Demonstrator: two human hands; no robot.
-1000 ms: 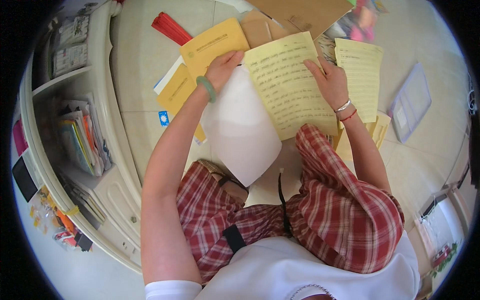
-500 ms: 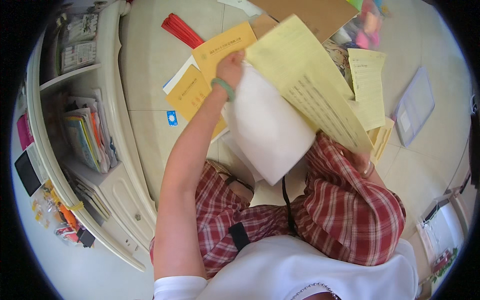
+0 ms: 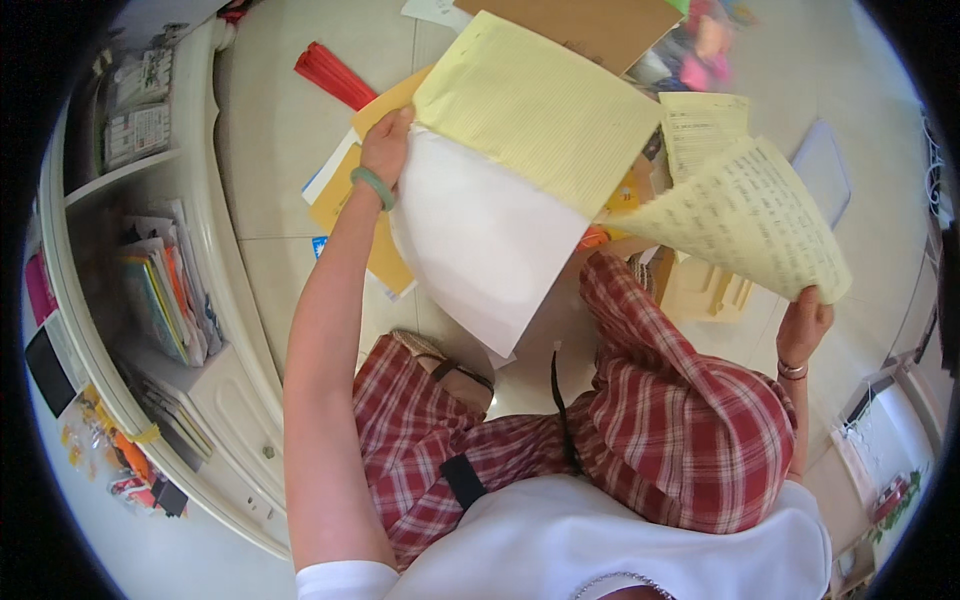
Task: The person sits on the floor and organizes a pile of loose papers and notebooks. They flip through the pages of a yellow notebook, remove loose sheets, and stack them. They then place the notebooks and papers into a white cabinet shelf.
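Note:
My left hand [image 3: 388, 150] is closed on the left edge of a yellow lined writing pad [image 3: 540, 110], thumb near its lower corner. A large white sheet [image 3: 490, 240] hangs from beneath the yellow paper, curving toward my knees. Out to the right, my right hand [image 3: 806, 325] pinches the lower corner of a yellow sheet with handwriting [image 3: 750, 220]. That sheet is bent and stretches from beside the pad to my right hand; whether it still joins the pad I cannot tell.
Orange-yellow envelopes [image 3: 340, 205] lie partly under my left hand, near a red folded bundle [image 3: 335, 75]. Brown cardboard [image 3: 590, 30], another yellow written sheet [image 3: 705, 125], a clear plastic case [image 3: 825, 170] and a pale yellow tray [image 3: 705, 288] lie beyond my knees. A white shelf unit [image 3: 225, 400] stands left.
My right hand has moved right, away from my knee, drawing the handwritten sheet off the pad and uncovering the lined yellow page. My left hand and the pad have shifted left in view.

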